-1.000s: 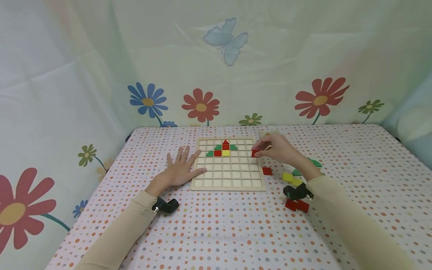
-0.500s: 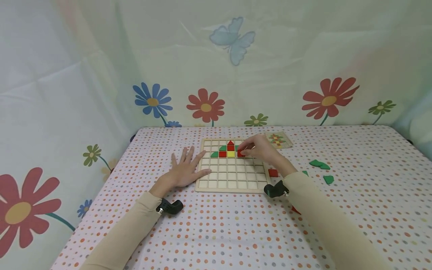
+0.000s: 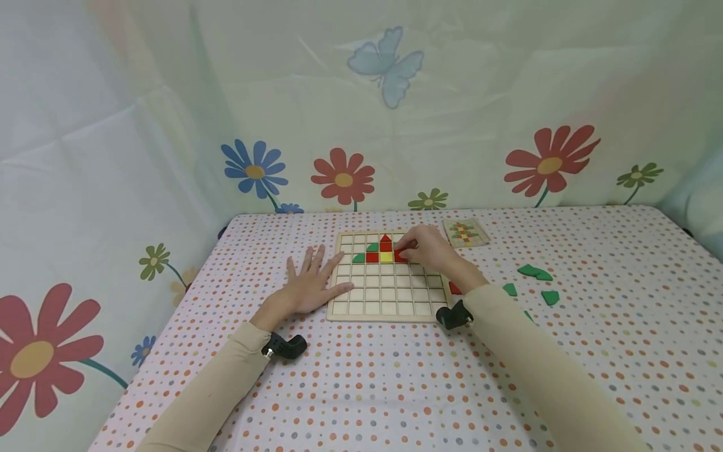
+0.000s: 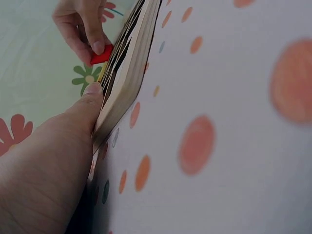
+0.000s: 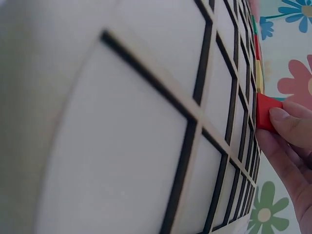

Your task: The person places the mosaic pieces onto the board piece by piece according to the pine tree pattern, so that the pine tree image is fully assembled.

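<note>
A wooden grid board [image 3: 373, 294] lies on the dotted table. My left hand [image 3: 307, 289] rests flat at its left edge, fingers spread, with the thumb touching the rim. My right hand [image 3: 432, 251] pinches a red square tile [image 5: 267, 111] between thumb and fingers, over the cell just right of the yellow tile [image 3: 386, 257]. In the right wrist view this tile tilts out of the grid. Left of the yellow tile sit a red square [image 3: 373, 257] and a green rounded piece [image 3: 359, 258]. Above it are a red square [image 3: 386, 247] and a red triangle [image 3: 386, 238].
A pattern card [image 3: 465, 233] lies behind the board, to the right. Several green pieces [image 3: 550, 298] are scattered on the right side of the table. One red tile [image 3: 455, 288] beside the board is partly covered by my right arm.
My right hand has carried the red tile leftward from the board's right edge to the cell beside the yellow tile. The left hand stays put. The right arm now hides the loose yellow pieces.
</note>
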### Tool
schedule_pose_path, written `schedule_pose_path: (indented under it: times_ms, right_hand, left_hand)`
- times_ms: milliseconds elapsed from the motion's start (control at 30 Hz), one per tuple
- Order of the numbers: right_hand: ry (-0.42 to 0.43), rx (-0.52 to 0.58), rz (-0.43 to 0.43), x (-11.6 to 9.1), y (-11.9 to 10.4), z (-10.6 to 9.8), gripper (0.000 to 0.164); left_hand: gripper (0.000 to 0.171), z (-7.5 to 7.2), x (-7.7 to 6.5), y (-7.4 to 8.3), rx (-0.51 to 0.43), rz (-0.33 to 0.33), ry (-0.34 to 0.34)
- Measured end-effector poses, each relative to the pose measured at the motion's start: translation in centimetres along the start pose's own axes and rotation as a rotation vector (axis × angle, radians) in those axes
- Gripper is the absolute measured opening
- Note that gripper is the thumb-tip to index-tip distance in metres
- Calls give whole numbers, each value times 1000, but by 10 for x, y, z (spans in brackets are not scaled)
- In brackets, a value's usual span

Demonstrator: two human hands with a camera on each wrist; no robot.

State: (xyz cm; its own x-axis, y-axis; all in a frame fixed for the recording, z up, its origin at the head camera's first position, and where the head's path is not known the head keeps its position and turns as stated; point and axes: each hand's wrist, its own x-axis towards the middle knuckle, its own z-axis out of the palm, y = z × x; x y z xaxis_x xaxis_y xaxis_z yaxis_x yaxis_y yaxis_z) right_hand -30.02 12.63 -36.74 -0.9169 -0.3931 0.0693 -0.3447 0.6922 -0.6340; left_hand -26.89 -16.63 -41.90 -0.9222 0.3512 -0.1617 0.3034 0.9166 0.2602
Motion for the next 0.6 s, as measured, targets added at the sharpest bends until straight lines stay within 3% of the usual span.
schedule_pose_path:
  times_ms: [267, 600]
  right_hand:
    - [-22, -82, -23, 3, -3, 2, 19]
    - [-55, -232, -129, 7, -8, 0, 20]
  left_hand:
    - [88, 4, 3, -3, -9, 21, 30]
    - [90, -1, -3, 0, -25, 31, 27]
